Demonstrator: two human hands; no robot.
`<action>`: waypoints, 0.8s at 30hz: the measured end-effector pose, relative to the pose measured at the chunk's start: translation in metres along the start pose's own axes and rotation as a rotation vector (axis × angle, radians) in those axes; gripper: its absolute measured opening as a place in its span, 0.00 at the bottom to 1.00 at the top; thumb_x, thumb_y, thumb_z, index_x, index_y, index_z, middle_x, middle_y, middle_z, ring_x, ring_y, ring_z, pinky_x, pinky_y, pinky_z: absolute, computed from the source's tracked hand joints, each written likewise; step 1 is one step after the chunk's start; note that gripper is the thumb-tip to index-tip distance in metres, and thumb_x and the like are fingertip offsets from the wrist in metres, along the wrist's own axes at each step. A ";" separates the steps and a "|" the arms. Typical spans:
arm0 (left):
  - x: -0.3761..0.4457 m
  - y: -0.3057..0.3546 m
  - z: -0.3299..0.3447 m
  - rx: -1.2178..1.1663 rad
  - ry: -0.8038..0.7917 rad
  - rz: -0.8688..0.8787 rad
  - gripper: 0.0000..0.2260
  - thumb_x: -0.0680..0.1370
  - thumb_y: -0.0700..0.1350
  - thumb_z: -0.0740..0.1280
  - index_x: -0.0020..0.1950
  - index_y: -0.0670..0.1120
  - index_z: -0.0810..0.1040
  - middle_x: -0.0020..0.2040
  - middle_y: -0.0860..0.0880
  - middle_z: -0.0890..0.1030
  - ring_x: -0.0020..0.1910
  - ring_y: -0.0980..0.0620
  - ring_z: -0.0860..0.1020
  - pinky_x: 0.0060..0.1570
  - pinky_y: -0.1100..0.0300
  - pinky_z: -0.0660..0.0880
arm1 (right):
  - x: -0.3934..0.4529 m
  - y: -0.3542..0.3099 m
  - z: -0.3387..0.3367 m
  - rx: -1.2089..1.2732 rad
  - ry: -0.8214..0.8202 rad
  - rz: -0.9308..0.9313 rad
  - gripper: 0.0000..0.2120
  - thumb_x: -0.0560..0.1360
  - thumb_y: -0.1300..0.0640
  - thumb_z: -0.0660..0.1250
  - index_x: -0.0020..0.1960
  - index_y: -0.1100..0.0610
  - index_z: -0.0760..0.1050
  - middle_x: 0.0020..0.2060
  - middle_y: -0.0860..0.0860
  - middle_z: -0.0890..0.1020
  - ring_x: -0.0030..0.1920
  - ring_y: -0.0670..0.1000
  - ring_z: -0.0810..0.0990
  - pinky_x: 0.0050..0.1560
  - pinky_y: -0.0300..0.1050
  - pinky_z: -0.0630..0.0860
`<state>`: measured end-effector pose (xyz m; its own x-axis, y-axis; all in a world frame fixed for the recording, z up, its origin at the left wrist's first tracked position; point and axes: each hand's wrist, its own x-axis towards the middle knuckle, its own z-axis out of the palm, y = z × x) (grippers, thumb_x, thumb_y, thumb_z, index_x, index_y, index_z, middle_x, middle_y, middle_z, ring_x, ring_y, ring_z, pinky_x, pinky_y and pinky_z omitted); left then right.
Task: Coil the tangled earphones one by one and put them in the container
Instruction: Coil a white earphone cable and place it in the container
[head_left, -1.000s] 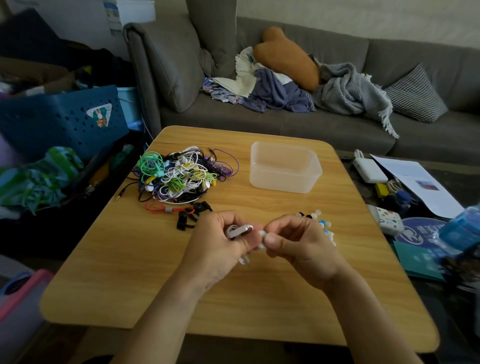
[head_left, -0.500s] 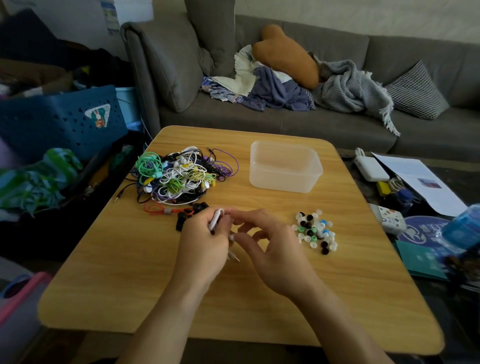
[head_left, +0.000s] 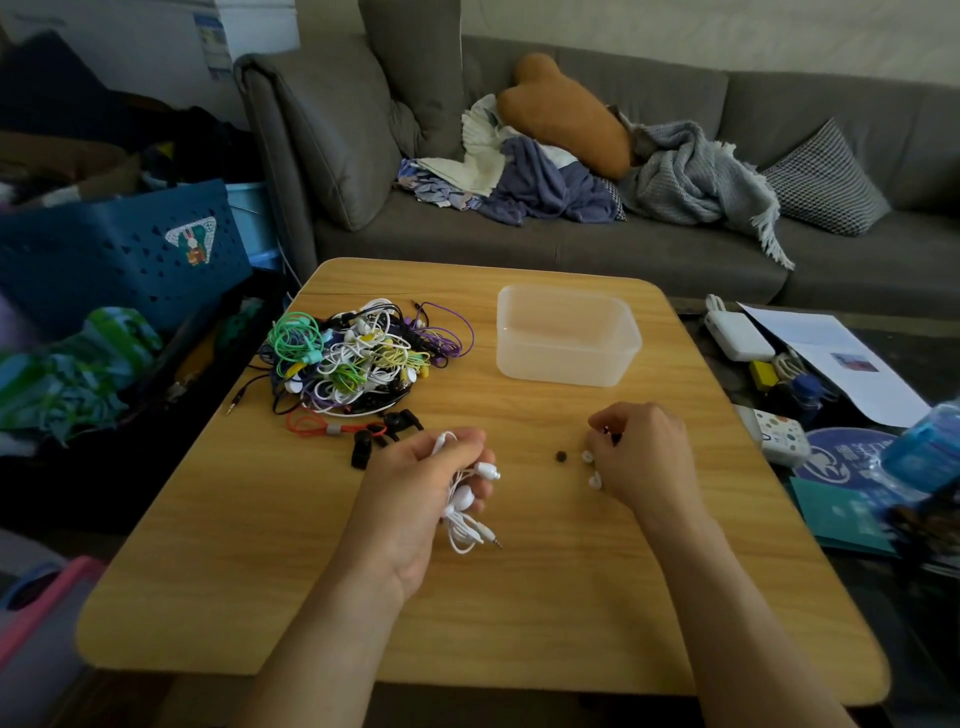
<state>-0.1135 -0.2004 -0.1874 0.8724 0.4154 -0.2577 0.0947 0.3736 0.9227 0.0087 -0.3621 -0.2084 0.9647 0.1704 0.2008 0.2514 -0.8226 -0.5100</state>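
**One white pair in hand, ear tips under the other**

Your left hand (head_left: 415, 493) is curled round a loose bundle of white earphones (head_left: 467, 506), with the buds, a few cable loops and the jack plug hanging out below your fingers. Holding it bunched like that probably keeps this one pair apart from the rest while you deal with something else.

Your right hand (head_left: 641, 457) rests knuckles-up on the worktop (head_left: 519, 613), fingers bent down over the small ear tips (head_left: 587, 457) scattered there. A dark tip and two white ones show just beside it; whether your fingers pinch one, you cannot tell from here. It looks like you are after a tip for the white pair.

The tangled pile (head_left: 358, 358) sits at the far left of the worktop, well apart from the clear container (head_left: 566, 335) at the far middle, which appears to hold nothing yet.

A blue round item (head_left: 831, 457) off the right edge carries white characters, too blurred to read. The paper sheet (head_left: 836, 358) is unreadable too.
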 end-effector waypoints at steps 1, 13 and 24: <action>-0.001 0.000 0.000 -0.010 0.002 -0.002 0.04 0.77 0.37 0.68 0.43 0.40 0.81 0.36 0.44 0.80 0.32 0.48 0.74 0.34 0.57 0.72 | 0.000 0.000 0.001 0.016 -0.001 0.004 0.08 0.76 0.62 0.67 0.53 0.57 0.82 0.31 0.42 0.74 0.48 0.49 0.76 0.56 0.52 0.76; -0.005 0.005 -0.003 -0.166 -0.105 -0.120 0.08 0.69 0.38 0.72 0.47 0.40 0.80 0.36 0.45 0.80 0.32 0.52 0.77 0.33 0.60 0.74 | 0.008 0.005 -0.004 0.376 0.136 0.137 0.05 0.80 0.59 0.65 0.56 0.54 0.76 0.44 0.45 0.80 0.37 0.40 0.75 0.31 0.32 0.68; -0.006 0.002 0.005 -0.285 -0.142 -0.027 0.14 0.66 0.37 0.71 0.51 0.36 0.80 0.42 0.41 0.84 0.40 0.48 0.83 0.41 0.61 0.81 | -0.046 -0.038 -0.007 1.497 -0.374 0.260 0.14 0.59 0.57 0.81 0.44 0.54 0.86 0.43 0.53 0.86 0.41 0.48 0.82 0.42 0.41 0.75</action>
<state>-0.1162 -0.2063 -0.1824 0.9316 0.2897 -0.2194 -0.0024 0.6085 0.7935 -0.0457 -0.3425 -0.1926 0.8990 0.4220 -0.1167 -0.2920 0.3791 -0.8781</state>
